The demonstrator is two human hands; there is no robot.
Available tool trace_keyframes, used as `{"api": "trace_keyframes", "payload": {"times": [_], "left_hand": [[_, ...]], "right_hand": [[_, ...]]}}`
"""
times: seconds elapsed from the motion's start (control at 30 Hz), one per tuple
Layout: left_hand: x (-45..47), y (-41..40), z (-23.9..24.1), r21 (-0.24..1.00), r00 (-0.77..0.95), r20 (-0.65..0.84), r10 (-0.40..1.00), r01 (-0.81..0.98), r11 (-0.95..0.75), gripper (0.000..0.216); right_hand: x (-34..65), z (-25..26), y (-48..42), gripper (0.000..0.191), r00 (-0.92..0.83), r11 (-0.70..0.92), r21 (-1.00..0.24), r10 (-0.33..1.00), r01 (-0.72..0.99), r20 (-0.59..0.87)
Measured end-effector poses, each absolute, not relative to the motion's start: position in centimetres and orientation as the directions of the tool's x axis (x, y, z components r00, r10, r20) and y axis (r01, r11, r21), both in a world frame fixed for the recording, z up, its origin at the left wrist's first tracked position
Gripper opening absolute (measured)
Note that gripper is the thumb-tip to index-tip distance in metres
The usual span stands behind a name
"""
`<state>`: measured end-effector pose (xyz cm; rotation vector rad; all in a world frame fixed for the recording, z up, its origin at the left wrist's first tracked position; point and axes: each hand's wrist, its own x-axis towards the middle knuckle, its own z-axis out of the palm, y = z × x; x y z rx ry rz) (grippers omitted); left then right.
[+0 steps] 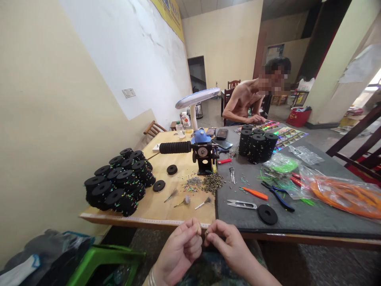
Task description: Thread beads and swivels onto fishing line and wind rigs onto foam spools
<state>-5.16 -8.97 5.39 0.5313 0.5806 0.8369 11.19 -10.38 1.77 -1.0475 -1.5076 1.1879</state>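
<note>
My left hand [185, 241] is closed in front of the table edge, thumb and forefinger pinched together. What it may hold is too small to make out. Close beside it, my right hand [224, 238] pinches a small dark metallic piece [206, 233] between thumb and fingertips. Beyond my hands, three feather-like brushes [185, 200] lie on the wooden table. Behind those are piles of tiny silvery pieces [193, 182] and brass-and-dark pieces [213, 182]. A black winding device with a foam-covered handle [175, 147] stands behind the piles.
Stacked black foam spools [119, 178] fill the table's left. On the grey mat [190, 222] are thread snips [241, 204], a foam disc [267, 214], pliers [279, 196], an orange tool [255, 193] and bagged orange cords [342, 194]. Another person [245, 99] sits across, beyond more spools [257, 145].
</note>
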Motion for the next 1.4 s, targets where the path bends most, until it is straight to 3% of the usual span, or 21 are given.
{"api": "trace_keyframes", "payload": {"times": [0.37,0.6,0.87,1.4], "left_hand": [[-5.2,-9.0,5.8,0.668,0.552,-0.245,0.797,-0.499,0.552,0.025],[-4.5,-9.2,5.8,0.791,0.514,-0.292,0.807,-0.345,0.506,0.031],[-4.4,-9.3,5.5,0.879,0.468,-0.298,0.832,-0.206,0.431,0.029],[-4.7,-8.8,5.3,0.853,0.485,-0.262,0.835,-0.288,0.435,0.027]], "right_hand": [[11.8,1.4,-10.8,0.023,-0.202,0.177,-0.969,0.969,0.17,0.141],[12.4,3.0,-11.0,0.015,-0.232,0.29,-0.939,0.941,0.182,0.246],[11.8,4.0,-10.7,0.011,-0.177,0.255,-0.953,0.958,0.165,0.226],[12.0,2.2,-10.7,0.015,-0.163,0.173,-0.976,0.975,0.135,0.15]]}}
